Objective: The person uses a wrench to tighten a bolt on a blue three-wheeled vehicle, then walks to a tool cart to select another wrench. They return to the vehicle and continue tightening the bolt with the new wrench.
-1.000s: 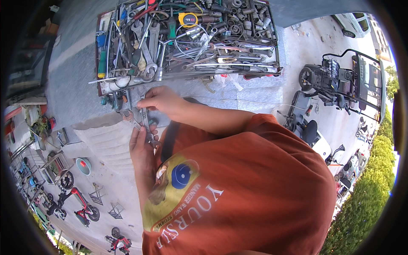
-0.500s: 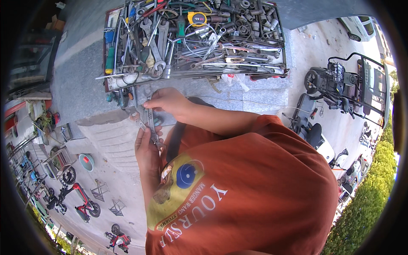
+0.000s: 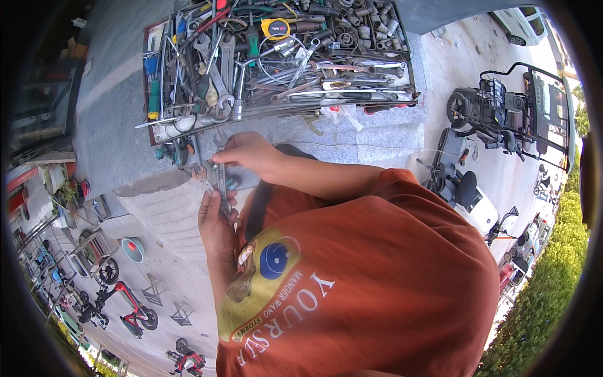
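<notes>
My right hand (image 3: pixel 248 152) is closed, pinching a long metal wrench (image 3: pixel 221 182) between thumb and fingers near its upper part. Below it, my left hand (image 3: pixel 217 220) is closed around the lower part of the same wrench. A second wrench (image 3: pixel 202 176), with an open jaw, sticks out beside the first, its lower end running into the left hand's fingers. Both hands are in front of my body, just off the near edge of a wide tool tray (image 3: pixel 270 117). My palms and the fingers' inner sides are partly hidden.
Wrenches, sockets (image 3: pixel 364 32), a yellow tape measure (image 3: pixel 275 29) and a green-handled screwdriver (image 3: pixel 154 99) crowd the tray. More tools (image 3: pixel 182 151) lie below its near left corner. Farther off are a teal basin (image 3: pixel 132 250), a red scooter (image 3: pixel 129 298) and a black three-wheeled vehicle (image 3: pixel 502 116).
The view has turned slightly, so the tray sits a little farther left and the ground things have shifted. Both hands keep nearly the same hold on the wrenches.
</notes>
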{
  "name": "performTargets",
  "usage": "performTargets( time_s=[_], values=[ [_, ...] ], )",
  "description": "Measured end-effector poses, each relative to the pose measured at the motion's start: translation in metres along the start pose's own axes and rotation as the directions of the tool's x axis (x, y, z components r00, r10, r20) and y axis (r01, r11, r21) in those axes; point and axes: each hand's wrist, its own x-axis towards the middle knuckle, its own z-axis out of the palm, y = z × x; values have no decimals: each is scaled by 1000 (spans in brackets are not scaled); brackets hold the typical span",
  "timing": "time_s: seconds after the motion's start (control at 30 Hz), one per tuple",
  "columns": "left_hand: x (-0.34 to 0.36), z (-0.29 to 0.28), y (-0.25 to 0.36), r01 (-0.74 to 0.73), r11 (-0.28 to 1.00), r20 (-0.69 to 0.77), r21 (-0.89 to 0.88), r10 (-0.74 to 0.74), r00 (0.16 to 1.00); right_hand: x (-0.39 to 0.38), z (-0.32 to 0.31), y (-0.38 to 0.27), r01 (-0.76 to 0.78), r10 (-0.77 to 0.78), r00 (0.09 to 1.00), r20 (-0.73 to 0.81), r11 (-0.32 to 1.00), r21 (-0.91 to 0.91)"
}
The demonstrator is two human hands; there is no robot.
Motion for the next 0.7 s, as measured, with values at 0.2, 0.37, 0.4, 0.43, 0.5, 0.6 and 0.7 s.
performTargets(
  time_s=[0.2,0.37,0.4,0.43,0.5,0.6,0.7],
  values=[
    [1,7,1,2,997,8,75,-3,1000,-11,-17,-8,13,-12,1000,8,996,-86],
    [2,6,1,13,997,5,72,-13,1000,-15,-21,-8,26,-25,1000,8,995,-100],
    [3,7,0,19,998,2,67,-19,1000,-16,-23,-8,25,-25,1000,7,994,-104],
    [4,7,0,20,998,-3,62,-20,1000,-15,-24,-7,25,-24,1000,6,995,-101],
    [6,6,1,21,999,2,49,-21,1000,-15,-24,-6,22,-22,1000,8,995,-96],
    [7,5,2,13,999,33,41,-14,999,-21,-21,-13,12,-12,1000,3,998,-64],
    [5,8,4,1,998,49,56,-4,999,-21,-21,-13,25,-25,1000,12,999,-21]
  ],
)
